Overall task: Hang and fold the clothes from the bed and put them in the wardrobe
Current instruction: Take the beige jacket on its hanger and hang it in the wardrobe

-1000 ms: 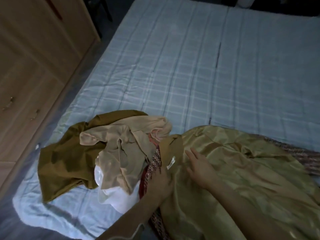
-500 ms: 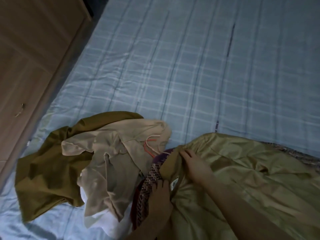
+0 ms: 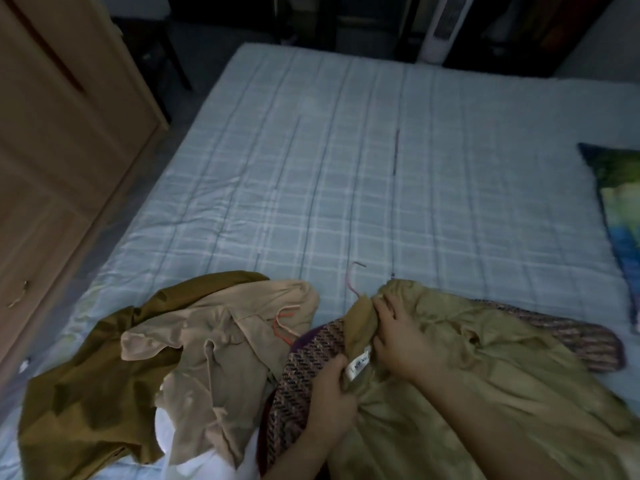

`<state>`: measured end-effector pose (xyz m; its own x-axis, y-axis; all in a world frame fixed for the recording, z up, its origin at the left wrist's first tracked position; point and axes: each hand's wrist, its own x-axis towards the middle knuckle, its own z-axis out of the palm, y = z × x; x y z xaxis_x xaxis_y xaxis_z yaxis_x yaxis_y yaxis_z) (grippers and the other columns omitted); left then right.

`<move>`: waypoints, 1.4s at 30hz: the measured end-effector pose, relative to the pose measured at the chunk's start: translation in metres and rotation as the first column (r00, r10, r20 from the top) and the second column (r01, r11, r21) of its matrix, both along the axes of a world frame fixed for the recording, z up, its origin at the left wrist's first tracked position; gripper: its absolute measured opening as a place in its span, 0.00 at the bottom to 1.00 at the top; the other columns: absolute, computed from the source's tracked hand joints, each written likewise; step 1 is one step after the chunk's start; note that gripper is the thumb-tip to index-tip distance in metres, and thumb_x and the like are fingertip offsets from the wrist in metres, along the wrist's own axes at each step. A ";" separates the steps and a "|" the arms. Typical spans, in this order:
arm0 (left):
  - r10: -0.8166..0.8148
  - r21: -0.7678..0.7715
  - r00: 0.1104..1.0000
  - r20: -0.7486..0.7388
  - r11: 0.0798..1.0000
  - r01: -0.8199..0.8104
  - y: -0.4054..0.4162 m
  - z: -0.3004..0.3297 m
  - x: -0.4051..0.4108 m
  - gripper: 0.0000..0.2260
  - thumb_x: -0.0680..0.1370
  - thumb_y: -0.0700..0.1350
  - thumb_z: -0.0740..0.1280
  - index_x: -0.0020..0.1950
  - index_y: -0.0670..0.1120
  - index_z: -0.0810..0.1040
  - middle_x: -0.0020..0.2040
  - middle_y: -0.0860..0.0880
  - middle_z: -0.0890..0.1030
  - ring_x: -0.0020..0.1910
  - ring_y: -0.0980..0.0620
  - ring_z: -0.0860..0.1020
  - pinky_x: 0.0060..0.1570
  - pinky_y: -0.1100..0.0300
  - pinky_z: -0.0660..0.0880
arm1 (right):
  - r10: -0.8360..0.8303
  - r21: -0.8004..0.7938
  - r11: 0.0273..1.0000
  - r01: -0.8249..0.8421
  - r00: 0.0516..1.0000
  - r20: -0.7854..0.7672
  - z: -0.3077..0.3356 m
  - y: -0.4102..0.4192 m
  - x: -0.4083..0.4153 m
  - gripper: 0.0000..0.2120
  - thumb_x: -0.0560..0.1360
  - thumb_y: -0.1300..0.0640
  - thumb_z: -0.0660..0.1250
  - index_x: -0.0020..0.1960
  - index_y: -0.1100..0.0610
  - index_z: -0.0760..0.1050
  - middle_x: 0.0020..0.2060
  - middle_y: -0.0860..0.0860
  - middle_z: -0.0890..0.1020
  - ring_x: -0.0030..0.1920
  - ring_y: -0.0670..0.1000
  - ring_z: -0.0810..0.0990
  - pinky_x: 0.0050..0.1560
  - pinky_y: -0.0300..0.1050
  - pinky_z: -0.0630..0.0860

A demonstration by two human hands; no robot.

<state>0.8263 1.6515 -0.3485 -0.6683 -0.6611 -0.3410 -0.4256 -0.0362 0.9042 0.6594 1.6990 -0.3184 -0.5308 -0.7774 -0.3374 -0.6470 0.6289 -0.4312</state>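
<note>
An olive-gold satin garment (image 3: 485, 368) lies spread on the bed's near right. My left hand (image 3: 332, 393) grips its neckline beside the white label. My right hand (image 3: 398, 334) pinches the collar just above. A pink hanger hook (image 3: 355, 278) pokes out of the neck opening. Under the satin lies a maroon patterned garment (image 3: 304, 368). To the left sits a heap: a beige garment (image 3: 221, 337) with an orange hanger (image 3: 282, 323) in it, a mustard-brown cloth (image 3: 86, 382) and something white (image 3: 194, 448) beneath.
The bed (image 3: 346, 168) has a light blue checked cover. A wooden wardrobe (image 3: 52, 150) with shut doors stands along the left. A green-blue pillow (image 3: 620, 209) lies at the right edge. A white tower fan (image 3: 440, 29) stands beyond the bed.
A pink hanger hook now sticks out of the satin garment's neck. My right hand has moved up to the collar and my left hand has closed on the neckline by the label.
</note>
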 end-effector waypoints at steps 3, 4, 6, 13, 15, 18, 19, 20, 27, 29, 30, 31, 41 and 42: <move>-0.009 0.004 0.992 -0.124 1.000 0.010 0.005 0.048 -0.015 0.06 0.70 0.45 0.71 0.43 0.44 0.78 0.40 0.49 0.81 0.42 0.47 0.79 0.42 0.46 0.75 | -0.208 -0.190 0.964 0.186 0.973 -0.104 0.051 0.005 0.009 0.30 0.74 0.60 0.63 0.74 0.58 0.57 0.74 0.59 0.57 0.68 0.61 0.67 0.62 0.51 0.72; -0.030 -0.020 0.987 -0.158 0.999 0.027 0.007 0.066 -0.020 0.05 0.70 0.44 0.70 0.43 0.45 0.78 0.40 0.50 0.81 0.42 0.49 0.79 0.43 0.48 0.75 | -0.295 -0.255 0.932 0.258 0.948 -0.119 0.072 0.007 0.013 0.30 0.74 0.62 0.63 0.73 0.58 0.57 0.72 0.59 0.58 0.67 0.60 0.67 0.62 0.50 0.71; -0.086 -0.058 0.967 -0.239 0.996 0.074 0.011 0.106 -0.026 0.05 0.70 0.40 0.68 0.41 0.49 0.77 0.38 0.54 0.80 0.40 0.54 0.78 0.41 0.54 0.74 | -0.422 -0.366 0.861 0.353 0.898 -0.127 0.115 0.012 0.019 0.31 0.73 0.66 0.62 0.73 0.58 0.56 0.71 0.59 0.57 0.67 0.61 0.65 0.64 0.52 0.68; -0.238 -0.245 0.853 -0.466 0.960 0.134 0.008 0.230 -0.036 0.08 0.62 0.34 0.59 0.36 0.45 0.67 0.32 0.53 0.69 0.34 0.55 0.66 0.34 0.55 0.61 | -0.488 -0.539 0.790 0.291 0.831 -0.266 0.259 0.045 0.026 0.35 0.71 0.67 0.60 0.76 0.54 0.55 0.73 0.55 0.52 0.73 0.60 0.58 0.70 0.54 0.62; -0.296 -0.296 0.815 -0.497 0.941 0.161 0.002 0.266 -0.036 0.08 0.62 0.33 0.58 0.36 0.44 0.68 0.32 0.53 0.69 0.34 0.55 0.66 0.34 0.57 0.61 | -0.485 -0.577 0.779 0.245 0.819 -0.306 0.296 0.052 0.032 0.35 0.73 0.65 0.59 0.77 0.52 0.53 0.73 0.52 0.52 0.73 0.56 0.56 0.71 0.52 0.60; -0.434 -0.415 0.771 -0.466 0.877 0.243 -0.023 0.325 -0.032 0.09 0.63 0.33 0.59 0.37 0.46 0.71 0.32 0.53 0.72 0.35 0.56 0.70 0.34 0.60 0.64 | -0.489 -0.627 0.766 0.144 0.763 -0.423 0.343 0.059 0.035 0.33 0.73 0.61 0.60 0.77 0.53 0.56 0.71 0.52 0.60 0.71 0.54 0.60 0.70 0.52 0.63; -0.486 -0.471 0.760 -0.433 0.840 0.269 -0.035 0.345 -0.030 0.10 0.63 0.32 0.60 0.37 0.46 0.72 0.33 0.53 0.74 0.35 0.55 0.72 0.34 0.58 0.66 | -0.491 -0.639 0.764 0.091 0.725 -0.483 0.356 0.061 0.032 0.32 0.73 0.60 0.62 0.76 0.53 0.59 0.69 0.53 0.63 0.69 0.55 0.63 0.69 0.55 0.66; -0.526 -0.528 0.756 -0.391 0.800 0.284 -0.049 0.364 -0.028 0.10 0.64 0.32 0.60 0.38 0.46 0.73 0.34 0.51 0.76 0.37 0.52 0.75 0.36 0.55 0.69 | -0.498 -0.646 0.762 0.047 0.680 -0.538 0.368 0.063 0.028 0.30 0.73 0.58 0.63 0.75 0.53 0.61 0.67 0.54 0.66 0.67 0.56 0.65 0.66 0.56 0.69; -0.637 -0.791 0.758 -0.139 0.532 0.302 -0.122 0.478 0.010 0.18 0.67 0.26 0.62 0.41 0.49 0.78 0.41 0.50 0.79 0.44 0.53 0.78 0.44 0.55 0.74 | -0.535 -0.708 0.673 -0.213 0.519 -0.666 0.433 0.035 0.013 0.11 0.79 0.51 0.61 0.60 0.52 0.74 0.53 0.51 0.76 0.52 0.53 0.74 0.47 0.50 0.71; -0.615 -0.817 0.784 -0.086 0.494 0.298 -0.134 0.495 0.030 0.16 0.68 0.30 0.64 0.44 0.51 0.79 0.43 0.52 0.79 0.46 0.52 0.78 0.47 0.52 0.76 | -0.503 -0.670 0.695 -0.259 0.490 -0.712 0.447 0.017 0.017 0.08 0.80 0.52 0.59 0.55 0.54 0.74 0.47 0.50 0.76 0.46 0.53 0.76 0.40 0.48 0.72; -0.596 -0.836 0.800 -0.065 0.470 0.282 -0.139 0.502 0.041 0.15 0.68 0.33 0.64 0.44 0.52 0.79 0.43 0.53 0.79 0.47 0.52 0.77 0.47 0.50 0.76 | -0.478 -0.646 0.713 -0.274 0.484 -0.733 0.453 0.007 0.021 0.07 0.80 0.52 0.59 0.54 0.55 0.73 0.46 0.50 0.75 0.45 0.53 0.76 0.36 0.49 0.73; -0.571 -0.859 0.820 -0.042 0.439 0.263 -0.144 0.509 0.052 0.15 0.66 0.36 0.64 0.43 0.55 0.78 0.43 0.54 0.78 0.47 0.52 0.76 0.47 0.50 0.75 | -0.448 -0.625 0.722 -0.295 0.489 -0.748 0.459 -0.002 0.026 0.07 0.80 0.53 0.59 0.53 0.55 0.71 0.46 0.50 0.74 0.45 0.53 0.75 0.33 0.48 0.72; -0.355 -0.929 0.932 0.080 0.312 0.198 -0.174 0.585 0.189 0.14 0.61 0.36 0.58 0.38 0.54 0.73 0.40 0.55 0.73 0.42 0.53 0.72 0.42 0.57 0.69 | -0.363 -0.587 0.563 -0.581 0.465 -0.808 0.506 -0.076 0.108 0.10 0.82 0.48 0.57 0.48 0.53 0.72 0.41 0.47 0.74 0.39 0.49 0.74 0.22 0.41 0.65; -0.298 -0.943 0.950 0.091 0.282 0.179 -0.173 0.589 0.203 0.13 0.61 0.37 0.58 0.37 0.55 0.71 0.40 0.55 0.72 0.42 0.54 0.72 0.42 0.56 0.70 | -0.368 -0.606 0.549 -0.575 0.485 -0.794 0.510 -0.086 0.119 0.10 0.81 0.49 0.58 0.47 0.52 0.73 0.39 0.46 0.75 0.37 0.49 0.75 0.23 0.38 0.60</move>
